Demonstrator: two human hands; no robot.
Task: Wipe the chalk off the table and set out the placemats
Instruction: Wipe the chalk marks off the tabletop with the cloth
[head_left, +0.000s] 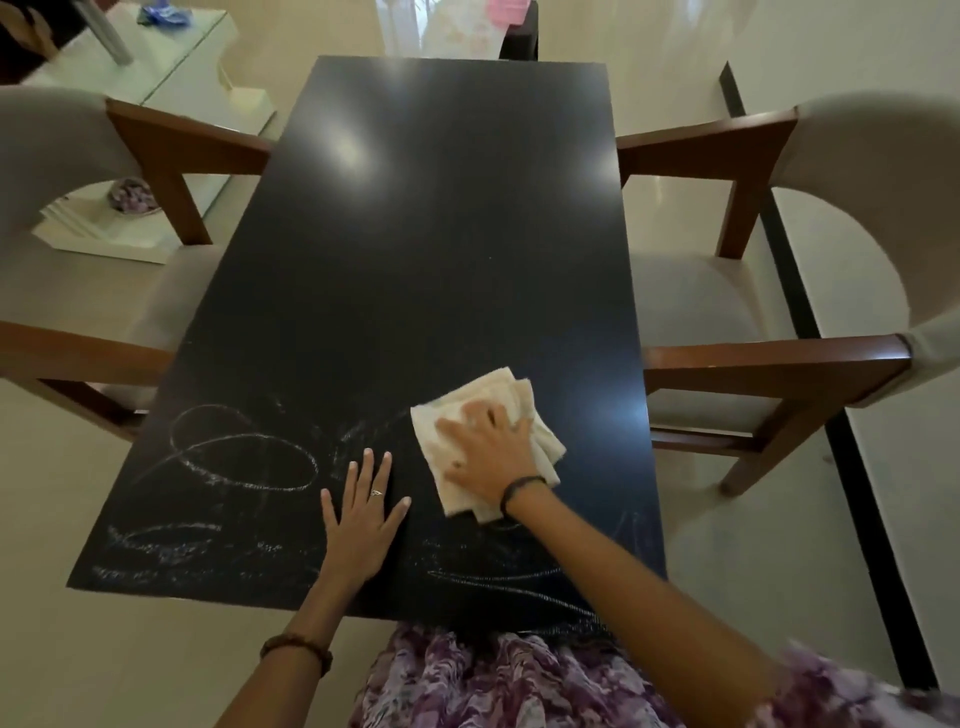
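Two bare hands rest on the long black rectangular desk (415, 234), one pressing a cloth.

Right hand (488, 452) lies flat, fingers spread, grip apart on the folded cream cloth (483, 400) near the desk's right edge. Left hand (363, 514) lies open, palm down, just beside it. White chalk scribbles (234, 457) cover the near end, left and front.
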